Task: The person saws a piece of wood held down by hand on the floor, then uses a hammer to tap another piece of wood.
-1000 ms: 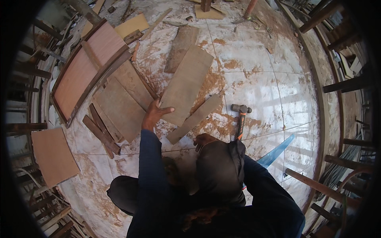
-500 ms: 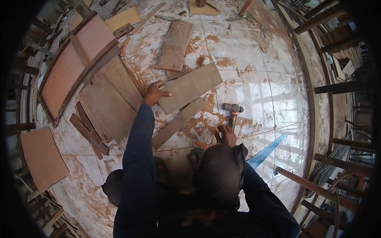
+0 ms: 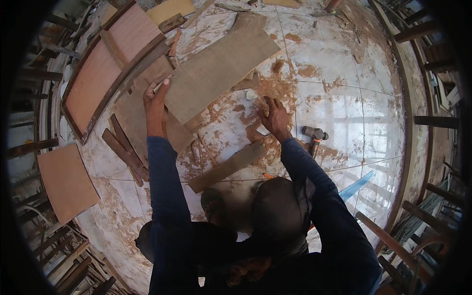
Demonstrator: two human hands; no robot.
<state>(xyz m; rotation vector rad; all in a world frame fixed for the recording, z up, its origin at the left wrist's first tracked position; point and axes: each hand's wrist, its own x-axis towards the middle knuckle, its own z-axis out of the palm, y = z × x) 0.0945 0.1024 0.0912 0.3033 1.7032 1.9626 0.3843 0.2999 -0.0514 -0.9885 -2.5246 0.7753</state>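
Observation:
My left hand grips the left end of a flat, grey-brown wooden board, with the thumb on top. The board slants up to the right, above the floor, and partly covers other pieces. My right hand reaches over the dusty floor with nothing in it, its fingers apart and bent. Near its fingers lies a small whitish chip. Beside the right wrist rests a ball-peen hammer with a dark and orange handle. A narrow plank lies between my forearms.
Stacked boards lie under my left hand. Farther left stand a framed pinkish panel and a loose brown panel. A blue saw blade shows beyond my right arm. Sawdust covers parts of the tiled floor.
My left hand has moved left and up with the board, which looks larger and higher. My right hand has gone from beside the hammer handle forward over the floor. The view has shifted.

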